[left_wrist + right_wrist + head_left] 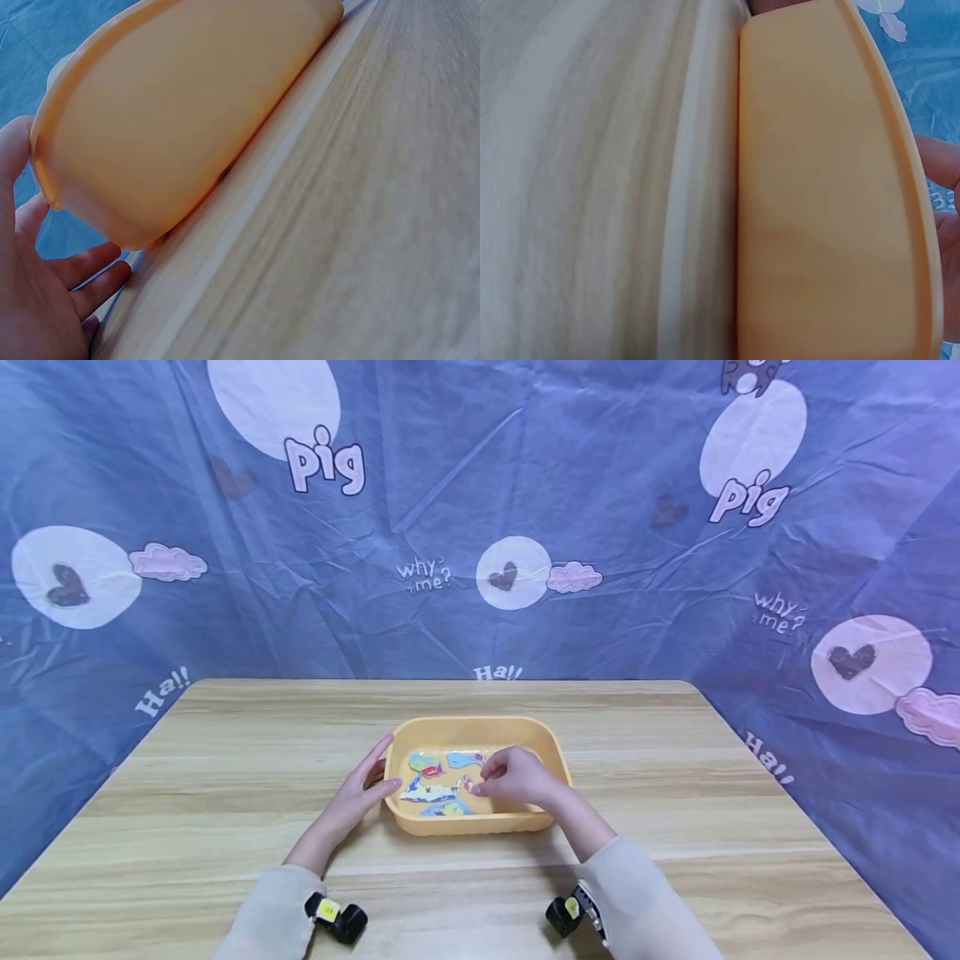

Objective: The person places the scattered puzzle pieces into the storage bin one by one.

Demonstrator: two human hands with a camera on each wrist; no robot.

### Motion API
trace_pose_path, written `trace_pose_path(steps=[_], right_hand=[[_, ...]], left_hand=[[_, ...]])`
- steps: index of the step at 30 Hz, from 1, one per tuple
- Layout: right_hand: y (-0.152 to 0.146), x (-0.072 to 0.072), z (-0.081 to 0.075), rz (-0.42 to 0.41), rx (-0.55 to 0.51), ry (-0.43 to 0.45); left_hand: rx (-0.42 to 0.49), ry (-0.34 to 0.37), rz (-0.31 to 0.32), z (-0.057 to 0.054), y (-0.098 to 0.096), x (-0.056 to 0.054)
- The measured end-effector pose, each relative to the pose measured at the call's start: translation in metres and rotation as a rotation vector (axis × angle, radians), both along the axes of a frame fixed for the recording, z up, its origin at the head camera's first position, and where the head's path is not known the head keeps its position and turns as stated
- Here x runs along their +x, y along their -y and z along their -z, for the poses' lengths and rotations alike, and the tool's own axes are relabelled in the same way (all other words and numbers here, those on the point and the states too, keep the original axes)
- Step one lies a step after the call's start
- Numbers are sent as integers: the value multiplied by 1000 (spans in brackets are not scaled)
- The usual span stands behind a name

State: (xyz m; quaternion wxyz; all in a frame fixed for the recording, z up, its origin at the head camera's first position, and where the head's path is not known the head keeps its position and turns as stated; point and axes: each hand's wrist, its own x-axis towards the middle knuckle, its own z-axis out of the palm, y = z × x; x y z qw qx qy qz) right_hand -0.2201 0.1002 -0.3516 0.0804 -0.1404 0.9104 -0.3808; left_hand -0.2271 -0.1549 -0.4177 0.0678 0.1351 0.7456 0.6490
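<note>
A yellow-orange plastic tray (517, 824) with rounded corners sits on the wooden table. My left hand (358, 793) holds it by the left rim, thumb over the edge and fingers outside along the wall. Reaching into the tray, my right hand (517, 777) pinches a small red-and-white flat piece (467, 783) between thumb and forefinger. Around it on the tray floor lie a green-and-red piece (427, 766), a light blue piece (462, 760), a white-and-blue piece (429, 793) and a blue-and-yellow piece (447, 808). In the right wrist view the tray wall (825, 187) hides most of that hand.
The wooden table (712, 827) extends on all sides of the tray. Behind it hangs a blue printed cloth (450, 635), which also runs along both sides. Each wrist carries a small black camera, one at the left sleeve (262, 914) and one at the right sleeve (645, 893).
</note>
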Motion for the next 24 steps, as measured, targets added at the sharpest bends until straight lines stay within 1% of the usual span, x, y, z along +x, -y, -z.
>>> trace_pose_path(steps=[3, 5, 9, 13, 17, 18, 19, 24], right_hand=[[-5, 0, -1, -35, -60, -11], [-8, -1, -2, -54, -113, -4], [-15, -1, -7, -49, -172, 1], [-20, -1, -12, -27, -182, -28], [-27, 0, -17, -7, -189, -43], [-28, 0, -18, -1, -190, -45], [-28, 2, -23, 2, -195, -44], [-34, 3, -32, 30, -195, -49]], left_hand=[[-5, 5, -10, 0, 0, 1], [-8, 12, -13, 0, 1, 1], [-7, 18, -1, -1, 3, 1], [-10, 39, 2, -2, 6, 0], [-27, 64, -9, -8, 6, 0], [-32, 62, -10, -9, 6, 0], [-36, 55, -8, -11, 6, 0], [-39, 30, 14, -19, 10, -4]])
